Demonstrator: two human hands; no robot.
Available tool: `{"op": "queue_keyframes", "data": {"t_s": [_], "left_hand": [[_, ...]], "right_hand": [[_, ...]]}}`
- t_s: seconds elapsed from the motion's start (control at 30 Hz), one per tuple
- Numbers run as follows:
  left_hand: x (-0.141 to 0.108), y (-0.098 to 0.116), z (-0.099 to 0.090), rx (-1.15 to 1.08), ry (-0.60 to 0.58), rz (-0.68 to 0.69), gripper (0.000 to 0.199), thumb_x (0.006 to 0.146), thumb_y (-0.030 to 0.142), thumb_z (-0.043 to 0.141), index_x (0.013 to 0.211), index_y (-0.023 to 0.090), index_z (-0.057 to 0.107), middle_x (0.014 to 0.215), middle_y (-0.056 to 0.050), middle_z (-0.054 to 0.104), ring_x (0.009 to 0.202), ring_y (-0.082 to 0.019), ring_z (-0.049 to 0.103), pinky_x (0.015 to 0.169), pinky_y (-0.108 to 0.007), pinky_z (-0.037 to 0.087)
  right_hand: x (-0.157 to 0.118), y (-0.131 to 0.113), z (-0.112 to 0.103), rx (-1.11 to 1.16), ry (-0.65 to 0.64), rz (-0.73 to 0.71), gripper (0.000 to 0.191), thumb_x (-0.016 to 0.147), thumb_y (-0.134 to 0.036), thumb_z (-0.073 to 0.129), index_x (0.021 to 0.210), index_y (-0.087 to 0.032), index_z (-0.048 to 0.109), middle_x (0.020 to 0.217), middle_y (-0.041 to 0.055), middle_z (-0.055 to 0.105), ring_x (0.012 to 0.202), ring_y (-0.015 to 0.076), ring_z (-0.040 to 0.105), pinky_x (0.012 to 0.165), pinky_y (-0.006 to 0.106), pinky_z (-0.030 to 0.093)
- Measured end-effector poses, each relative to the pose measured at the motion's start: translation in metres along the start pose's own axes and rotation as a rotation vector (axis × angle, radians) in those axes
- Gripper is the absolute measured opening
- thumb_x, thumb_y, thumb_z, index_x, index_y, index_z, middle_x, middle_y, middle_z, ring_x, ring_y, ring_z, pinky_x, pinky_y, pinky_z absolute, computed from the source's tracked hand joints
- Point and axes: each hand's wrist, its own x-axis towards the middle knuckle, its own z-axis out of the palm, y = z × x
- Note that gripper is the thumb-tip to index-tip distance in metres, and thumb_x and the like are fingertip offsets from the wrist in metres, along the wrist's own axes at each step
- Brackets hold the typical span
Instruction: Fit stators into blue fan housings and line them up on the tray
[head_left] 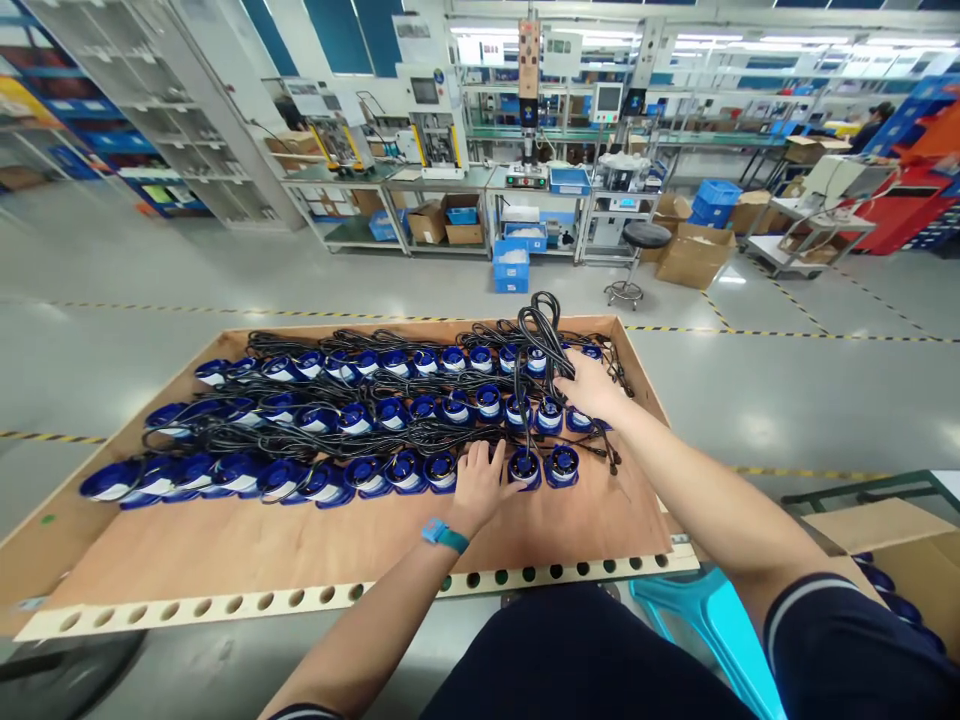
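Note:
My right hand point(589, 388) is closed around a looped bundle of black cable point(546, 335), raised above the back rows at the right. Strands hang from it toward the blue round units in front. My left hand point(480, 488) lies over the front row, fingers spread and pointing away from me, its thumb by a blue round unit point(523, 466). Whatever is under that palm is hidden. To the right stands another blue unit point(563, 464) with a dark, vaned top. Several more blue units with white labels fill three rows, black cables point(300, 440) lying between them.
The units stand in a shallow wooden box point(337, 545), with a strip full of holes point(292, 600) along its near edge. A turquoise stool point(712, 620) and a cardboard box point(900, 535) of blue units are at right. Workbenches with machines point(435, 120) line the back.

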Motion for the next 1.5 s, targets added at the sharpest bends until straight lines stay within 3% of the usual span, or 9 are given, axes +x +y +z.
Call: {"op": "queue_keyframes", "data": {"t_s": [0.17,0.33,0.5,0.6,0.8,0.97,1.13,1.33,1.5], "left_hand": [[-0.005,-0.001,0.016,-0.033,0.11,-0.061,0.078,0.088,0.05,0.067,0.145,0.002,0.046,0.138,-0.027,0.054,0.133,-0.041,0.048,0.106,-0.053,0.045],[-0.037,-0.012,0.027,-0.062,0.313,-0.048,0.085,0.092,0.049,0.061,0.151,-0.004,0.031,0.147,-0.03,0.048,0.141,-0.042,0.041,0.115,-0.058,0.035],[-0.075,-0.009,0.018,-0.114,0.416,-0.094,0.08,0.094,0.058,0.056,0.15,0.003,0.036,0.14,-0.028,0.054,0.144,-0.042,0.038,0.117,-0.062,0.031],[-0.079,-0.004,0.012,-0.167,0.475,-0.066,0.091,0.09,0.059,0.063,0.152,0.002,0.029,0.147,-0.032,0.044,0.15,-0.042,0.029,0.117,-0.06,0.034],[-0.048,0.013,0.009,-0.06,0.298,0.102,0.108,0.075,0.064,0.077,0.157,0.015,0.027,0.165,-0.031,0.01,0.153,-0.048,0.011,0.117,-0.068,0.027],[-0.014,0.018,0.02,-0.016,0.059,0.122,0.102,0.079,0.062,0.074,0.156,0.01,0.031,0.159,-0.031,0.03,0.15,-0.045,0.027,0.118,-0.063,0.03],[0.011,0.014,0.026,0.085,0.025,0.15,0.081,0.088,0.061,0.063,0.137,-0.003,0.051,0.13,-0.032,0.06,0.124,-0.044,0.056,0.107,-0.061,0.04],[0.021,0.0,0.009,0.032,0.056,0.285,0.061,0.093,0.054,0.058,0.119,-0.001,0.061,0.11,-0.026,0.066,0.103,-0.037,0.062,0.093,-0.049,0.05],[0.022,-0.016,-0.01,0.016,0.197,0.354,0.068,0.095,0.053,0.054,0.139,0.002,0.052,0.143,-0.031,0.05,0.133,-0.042,0.047,0.108,-0.055,0.041]], "right_hand": [[0.009,-0.014,0.034,-0.359,-0.194,-0.172,0.043,0.094,-0.017,0.05,0.137,-0.02,0.052,0.112,0.0091,0.072,0.102,0.0248,0.067,0.089,0.034,0.051],[0.005,-0.022,0.085,-0.55,-0.446,-0.237,0.034,0.097,-0.022,0.047,0.129,-0.025,0.06,0.114,0.0101,0.071,0.102,0.0262,0.069,0.085,0.034,0.051],[0.005,-0.015,0.12,-0.585,-0.487,-0.154,0.03,0.097,-0.02,0.048,0.124,-0.02,0.062,0.109,0.0138,0.072,0.097,0.0266,0.07,0.083,0.036,0.052],[0.004,-0.011,0.126,-0.594,-0.457,-0.093,0.03,0.097,-0.019,0.047,0.124,-0.02,0.061,0.108,0.0128,0.071,0.097,0.0258,0.07,0.083,0.035,0.053],[0.007,-0.011,0.108,-0.61,-0.297,-0.022,0.05,0.1,-0.013,0.028,0.149,-0.011,0.04,0.131,0.0216,0.06,0.119,0.0292,0.061,0.096,0.04,0.05],[0.014,-0.019,0.11,-0.524,-0.512,-0.17,0.033,0.097,-0.02,0.05,0.125,-0.023,0.066,0.122,0.0102,0.069,0.119,0.0249,0.062,0.097,0.033,0.05],[0.019,-0.024,0.136,-0.463,-0.697,-0.142,0.01,0.085,-0.02,0.07,0.093,-0.018,0.076,0.103,0.0102,0.075,0.101,0.0272,0.071,0.086,0.035,0.055],[0.018,-0.026,0.135,-0.361,-0.553,0.014,0.02,0.08,-0.015,0.073,0.1,-0.012,0.073,0.097,0.0136,0.076,0.092,0.0285,0.073,0.082,0.038,0.058],[-0.044,-0.015,0.11,-0.152,-0.177,-0.046,0.03,0.094,-0.015,0.056,0.123,-0.017,0.065,0.134,0.0108,0.064,0.127,0.0209,0.058,0.11,0.036,0.045]]}}
